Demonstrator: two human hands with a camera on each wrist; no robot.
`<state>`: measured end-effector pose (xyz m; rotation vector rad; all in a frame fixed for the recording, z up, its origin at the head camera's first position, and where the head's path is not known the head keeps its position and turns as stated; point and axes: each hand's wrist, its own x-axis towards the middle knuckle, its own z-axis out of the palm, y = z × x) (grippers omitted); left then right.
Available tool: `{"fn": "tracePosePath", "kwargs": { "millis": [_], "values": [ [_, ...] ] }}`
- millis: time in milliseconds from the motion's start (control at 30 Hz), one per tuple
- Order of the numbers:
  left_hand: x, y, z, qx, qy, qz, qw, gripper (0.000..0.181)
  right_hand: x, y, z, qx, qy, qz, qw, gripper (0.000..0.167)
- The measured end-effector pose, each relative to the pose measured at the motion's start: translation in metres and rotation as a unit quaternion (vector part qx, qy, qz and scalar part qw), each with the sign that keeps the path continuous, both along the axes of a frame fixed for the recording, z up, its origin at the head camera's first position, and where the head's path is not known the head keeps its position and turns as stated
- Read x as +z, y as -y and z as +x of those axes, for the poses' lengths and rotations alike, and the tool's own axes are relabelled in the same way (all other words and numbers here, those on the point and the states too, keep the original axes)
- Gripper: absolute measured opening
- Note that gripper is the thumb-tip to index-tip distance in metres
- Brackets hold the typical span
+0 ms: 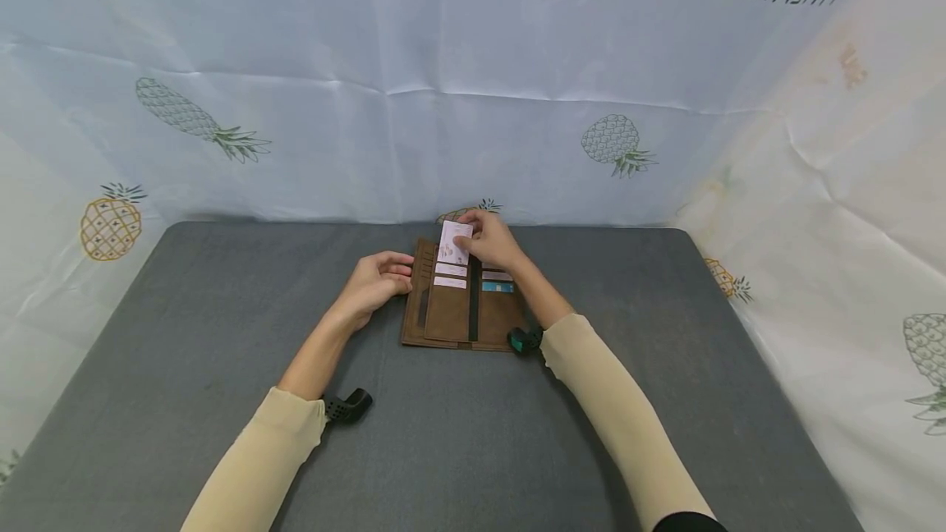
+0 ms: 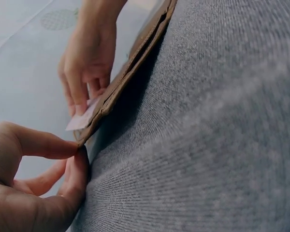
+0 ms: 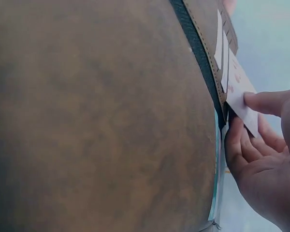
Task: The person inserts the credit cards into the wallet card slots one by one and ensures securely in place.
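Observation:
A brown bifold wallet (image 1: 447, 317) lies spread on the grey table, with card slots on both sides of a dark centre strip. My right hand (image 1: 493, 243) pinches a whitish-pink card (image 1: 452, 241) between thumb and fingers; the lower part of this card (image 3: 238, 89) sits in the top slot of the left side. Other pale cards (image 1: 450, 282) show in the slots below it. On the right side, a blue card (image 1: 498, 287) peeks out under pale ones. My left hand (image 2: 34, 179) pinches the wallet's left edge between thumb and finger.
The grey table (image 1: 222, 335) stretches out around the wallet. White cloth (image 1: 332, 154) printed with pineapples hangs behind it and along the sides. Each wrist wears a black camera mount (image 1: 349, 406) below the sleeve cuff.

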<state>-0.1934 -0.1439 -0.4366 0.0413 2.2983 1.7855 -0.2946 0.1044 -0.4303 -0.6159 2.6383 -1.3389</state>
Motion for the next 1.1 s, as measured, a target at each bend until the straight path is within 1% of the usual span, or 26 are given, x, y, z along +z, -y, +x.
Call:
{"fn": "tracePosePath", "kwargs": {
  "millis": [100, 267, 567, 667, 833, 933, 1100],
  "values": [
    [-0.001, 0.000, -0.001, 0.004, 0.000, 0.000, 1.0000, 0.052, 0.000, -0.001, 0.001, 0.001, -0.002, 0.006, 1.0000, 0.038],
    [0.000, 0.000, -0.002, 0.010, 0.001, 0.005, 0.9999, 0.051, 0.000, -0.005, 0.001, 0.021, 0.014, -0.013, 0.9996, 0.035],
    [0.002, -0.001, -0.002, 0.011, 0.004, 0.009, 0.9999, 0.050, 0.000, -0.012, 0.001, 0.041, 0.038, -0.017, 0.9983, 0.037],
    [0.003, -0.002, -0.002, 0.012, 0.004, 0.009, 0.9999, 0.049, -0.001, -0.013, 0.001, 0.045, 0.037, -0.012, 0.9982, 0.035],
    [0.005, -0.002, -0.002, 0.012, 0.001, 0.006, 0.9999, 0.048, 0.000, -0.012, 0.002, 0.049, 0.039, -0.005, 0.9980, 0.026],
    [0.005, -0.002, -0.003, 0.011, -0.001, 0.004, 0.9999, 0.048, 0.000, -0.012, 0.003, 0.057, 0.040, -0.002, 0.9976, 0.022],
    [0.004, -0.002, -0.003, 0.013, 0.001, 0.001, 0.9999, 0.048, 0.001, -0.012, 0.003, 0.076, 0.034, 0.011, 0.9965, 0.021]
  ]
}}
